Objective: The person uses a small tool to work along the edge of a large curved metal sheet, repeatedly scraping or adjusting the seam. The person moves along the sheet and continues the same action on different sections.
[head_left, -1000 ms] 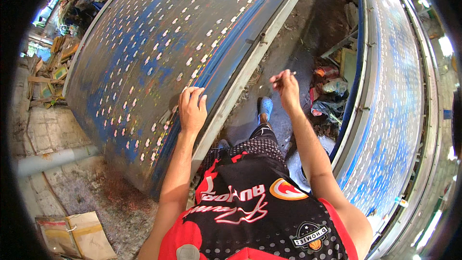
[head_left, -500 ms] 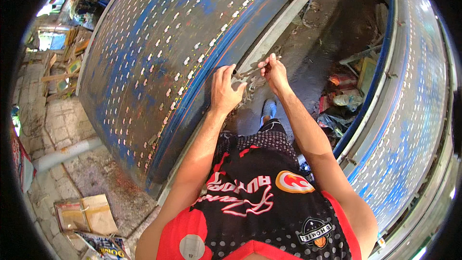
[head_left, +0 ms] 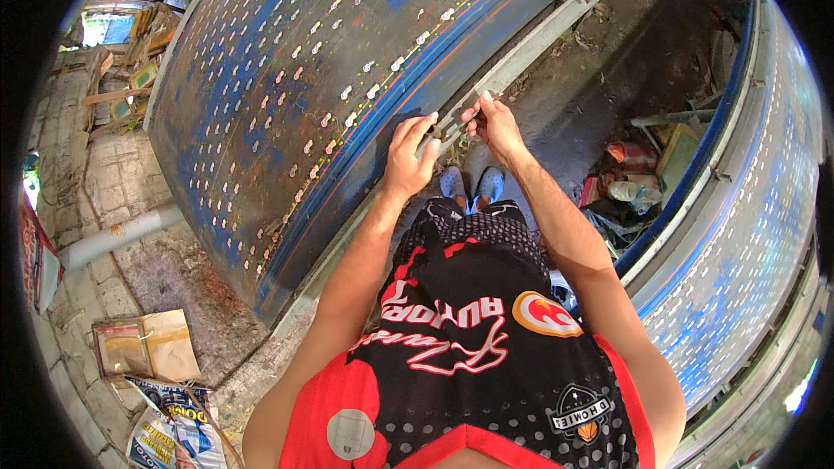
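On my left a long, curved-looking table (head_left: 217,208) carries rows of small white and pink prints over blue-stained grey. Along its right side runs a pale metal rail (head_left: 539,30). My left hand (head_left: 407,161) rests at this edge, with thumb and forefinger bent about a small dark round fitting (head_left: 436,132). Just to its right, my right hand (head_left: 497,130) is closed in a pinch on a thin rod-like piece (head_left: 472,115). That piece is mostly covered by the fingers, so its exact kind is unclear.
A second table (head_left: 738,208) with similar prints stands on the right. Between the tables are my feet in blue clogs (head_left: 488,187) and a heap of bags and plastic (head_left: 638,178). At the lower left lie a flattened carton (head_left: 165,343) and a printed sheet (head_left: 178,426).
My view has shifted, and both feet now show side by side. The hands stay close together at the rail; less of the thin piece shows beside the right hand.
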Tool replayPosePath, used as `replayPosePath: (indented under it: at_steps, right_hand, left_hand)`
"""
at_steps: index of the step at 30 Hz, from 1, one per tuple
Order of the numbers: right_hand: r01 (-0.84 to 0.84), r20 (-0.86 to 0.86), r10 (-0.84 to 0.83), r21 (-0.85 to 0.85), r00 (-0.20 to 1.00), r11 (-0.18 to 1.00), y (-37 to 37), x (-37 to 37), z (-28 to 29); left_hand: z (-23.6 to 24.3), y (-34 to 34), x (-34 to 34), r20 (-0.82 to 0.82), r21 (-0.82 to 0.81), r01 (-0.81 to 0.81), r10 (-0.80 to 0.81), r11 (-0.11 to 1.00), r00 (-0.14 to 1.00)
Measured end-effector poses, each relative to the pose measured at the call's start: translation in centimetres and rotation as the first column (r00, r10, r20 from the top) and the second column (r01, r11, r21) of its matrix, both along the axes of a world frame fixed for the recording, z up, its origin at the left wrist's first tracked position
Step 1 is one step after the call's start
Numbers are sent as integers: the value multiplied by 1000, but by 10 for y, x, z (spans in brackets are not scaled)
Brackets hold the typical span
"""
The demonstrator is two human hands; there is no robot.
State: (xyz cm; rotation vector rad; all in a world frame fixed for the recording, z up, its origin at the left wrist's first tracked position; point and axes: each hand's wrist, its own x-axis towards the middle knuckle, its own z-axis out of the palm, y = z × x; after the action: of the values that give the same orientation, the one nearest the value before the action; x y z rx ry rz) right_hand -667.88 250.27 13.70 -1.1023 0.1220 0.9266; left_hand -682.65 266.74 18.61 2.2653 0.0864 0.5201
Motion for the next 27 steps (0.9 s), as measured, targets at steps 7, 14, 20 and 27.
replayPosePath:
  at_steps: [7, 14, 20, 27]
  right_hand:
    - [-144, -39, 143, -48, 989, 988, 11, 21, 3]
    - [-112, 16, 113, -29, 994, 993, 9, 19, -1]
    - [-214, 554, 390, -357, 736, 909, 23, 0, 59]
    - [-55, 809, 480, -492, 341, 869, 17, -45, 82]
  left_hand:
    - [-4, 9, -1, -129, -200, -27, 1, 979, 992]
    - [-6, 10, 3, -72, -152, -12, 0, 988, 997]
    - [-10, 13, 0, -75, -172, -7, -6, 985, 997]
    - [-13, 17, -1, -79, -265, 18, -40, 964, 996]
